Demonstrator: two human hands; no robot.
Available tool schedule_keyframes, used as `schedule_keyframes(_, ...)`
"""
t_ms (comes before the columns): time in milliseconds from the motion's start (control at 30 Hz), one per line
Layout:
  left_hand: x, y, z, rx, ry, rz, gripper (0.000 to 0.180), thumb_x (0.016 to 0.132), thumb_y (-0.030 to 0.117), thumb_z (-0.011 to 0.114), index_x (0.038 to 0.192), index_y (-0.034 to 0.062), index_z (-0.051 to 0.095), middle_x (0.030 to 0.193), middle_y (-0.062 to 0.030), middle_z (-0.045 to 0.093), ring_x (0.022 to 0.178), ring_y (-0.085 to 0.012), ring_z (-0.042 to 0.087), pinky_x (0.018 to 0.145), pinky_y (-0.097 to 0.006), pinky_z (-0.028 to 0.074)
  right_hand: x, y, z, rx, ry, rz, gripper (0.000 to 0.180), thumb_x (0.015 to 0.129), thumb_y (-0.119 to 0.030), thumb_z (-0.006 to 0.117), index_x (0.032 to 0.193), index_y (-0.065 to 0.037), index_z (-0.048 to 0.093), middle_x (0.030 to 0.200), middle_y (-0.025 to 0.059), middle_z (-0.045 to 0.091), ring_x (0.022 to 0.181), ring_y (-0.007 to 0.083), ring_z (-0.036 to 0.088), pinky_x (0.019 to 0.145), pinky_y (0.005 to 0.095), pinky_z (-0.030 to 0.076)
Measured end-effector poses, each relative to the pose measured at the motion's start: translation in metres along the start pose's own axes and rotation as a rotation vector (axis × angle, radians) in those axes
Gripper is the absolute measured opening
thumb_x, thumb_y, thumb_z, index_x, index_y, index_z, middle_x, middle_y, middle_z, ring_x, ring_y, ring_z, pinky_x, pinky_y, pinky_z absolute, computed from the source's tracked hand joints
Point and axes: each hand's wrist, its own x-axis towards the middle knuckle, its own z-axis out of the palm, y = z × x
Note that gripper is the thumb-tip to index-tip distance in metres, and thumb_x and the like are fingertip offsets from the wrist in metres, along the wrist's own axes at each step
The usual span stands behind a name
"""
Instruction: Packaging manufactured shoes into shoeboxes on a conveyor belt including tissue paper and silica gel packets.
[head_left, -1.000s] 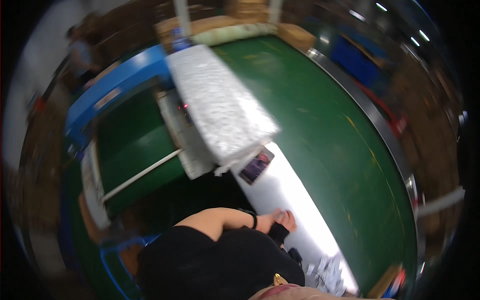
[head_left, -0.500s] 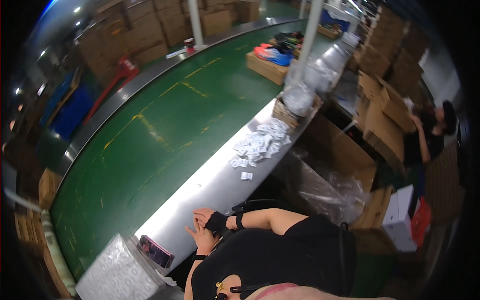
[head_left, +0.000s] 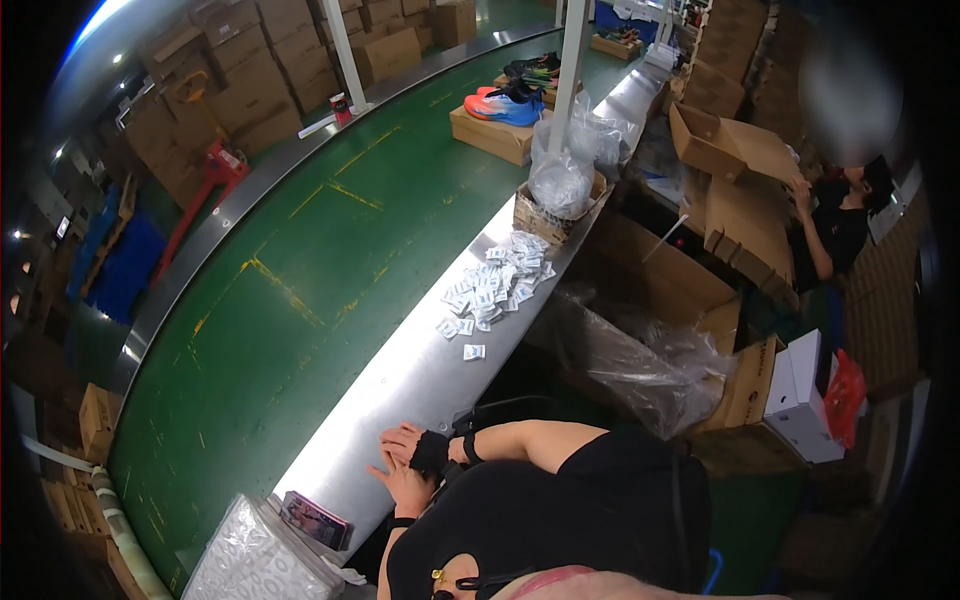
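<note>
Head view is now turned toward the packet end of the table [head_left: 385,385]; 1 s ago it was aimed toward the opposite end, past the silver-wrapped stack [head_left: 250,550]. By this swing, the pile of small white packets [head_left: 500,280] is brought into sight, along with 1 lone packet [head_left: 474,352] set just apart from it, on the side nearer the hands. Compared with 0.5 s ago, the picture is sharper and no packet is seen to be displaced.

The 2 hands are kept close together over the table, as they were then. The left hand [head_left: 408,488] is held with its fingers spread, and nothing is seen in it. The right hand [head_left: 400,440] is reached across in front of it, fingers loosely bent, a dark cuff [head_left: 430,452] worn at the wrist; its palm is hidden, so whether anything small is enclosed cannot be told. The pink-edged phone [head_left: 316,520] is laid beside the stack, near the hands but apart from them.

For the work at the table, only the direction of view seems to be changed: the packets are left untouched, well apart from the hands, before the carton [head_left: 532,222] with clear plastic.
</note>
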Motion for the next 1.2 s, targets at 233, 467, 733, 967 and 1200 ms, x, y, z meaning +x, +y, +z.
schedule_keyframes(233,-0.002,-0.004,0.011,-0.014,-0.001,-0.011,0.07,0.068,0.035,0.062,0.126,0.0023,0.041,0.132,-0.0205,0.036,0.129,-0.0398,0.019,0.091,-0.071,0.009,0.014,-0.01,-0.014,0.173,-0.09,0.238,0.025,0.072,-0.027,0.057,0.093,-0.013,0.058,0.107,0.0039,0.055,0.104,0.0188,0.049,0.089,0.0364,0.033)
schedule_keyframes(467,0.001,-0.001,0.006,-0.036,0.06,-0.01,0.065,0.07,0.036,0.059,0.126,0.0061,0.043,0.131,-0.0213,0.037,0.127,-0.042,0.021,0.088,-0.073,0.011,0.011,-0.017,-0.021,0.065,-0.056,0.138,0.029,0.073,-0.024,0.057,0.098,-0.01,0.057,0.103,0.0071,0.056,0.101,0.0243,0.05,0.088,0.0404,0.036)
schedule_keyframes(733,0.004,0.012,-0.026,-0.064,-0.082,-0.058,0.072,0.066,0.037,0.063,0.123,-0.0015,0.044,0.137,-0.0189,0.03,0.132,-0.0356,0.015,0.092,-0.07,0.01,0.008,0.009,-0.007,0.17,-0.132,0.192,0.031,0.076,-0.013,0.053,0.105,-0.006,0.054,0.111,0.0112,0.052,0.109,0.0267,0.046,0.093,0.0406,0.034)
schedule_keyframes(967,0.004,0.016,-0.038,-0.046,-0.075,-0.064,0.088,0.06,0.028,0.07,0.132,-0.0007,0.029,0.141,-0.0165,0.021,0.133,-0.0318,0.014,0.095,-0.068,0.008,0.03,0.049,-0.014,-0.11,-0.15,0.434,0.038,0.078,-0.023,0.053,0.113,-0.009,0.054,0.126,0.0114,0.043,0.116,0.023,0.039,0.094,0.0495,0.027)
schedule_keyframes(1200,0.005,0.013,-0.032,-0.06,-0.056,-0.061,0.087,0.056,0.027,0.069,0.13,-0.0002,0.032,0.141,-0.0166,0.022,0.132,-0.0313,0.017,0.094,-0.068,0.009,0.034,0.054,-0.032,-0.21,-0.237,0.366,0.037,0.078,-0.021,0.053,0.113,-0.008,0.053,0.128,0.0074,0.042,0.116,0.02,0.039,0.097,0.0459,0.025)
